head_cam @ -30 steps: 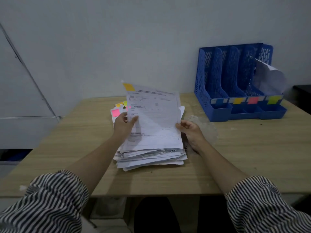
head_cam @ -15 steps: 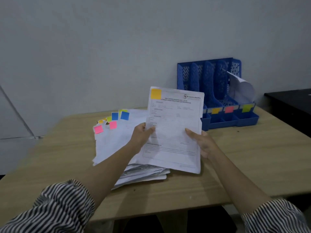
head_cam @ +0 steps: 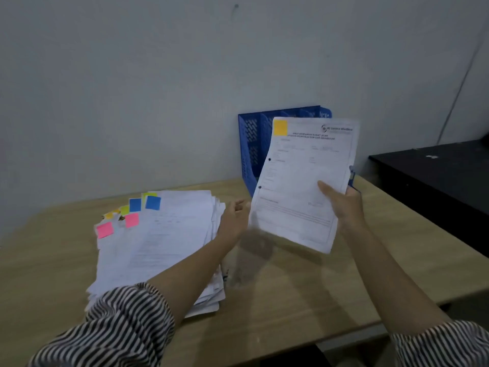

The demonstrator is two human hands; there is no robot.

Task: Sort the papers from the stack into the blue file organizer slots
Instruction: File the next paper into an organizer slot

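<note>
The white printed sheet with a yellow sticky tag at its top left corner (head_cam: 301, 181) is held up off the worktop (head_cam: 304, 300), its long axis near upright and leaning a little to the right. The right hand (head_cam: 344, 207) holds it by the right edge, low down: thumb on the printed face, fingers curled behind. This grip alone carries the sheet. The left hand (head_cam: 234, 219) hangs just beside the sheet's lower left corner with loose fingers, holding nothing; whether it touches the paper I cannot tell.

The blue perforated plastic file organizer (head_cam: 254, 144) stands directly behind the sheet, against the wall, and the sheet hides most of its slots. The right hand is the nearer one, so the move is probably forward and down into a slot.

The loose stack of white papers with coloured tags (head_cam: 158, 242) lies to the left on the worktop.
</note>
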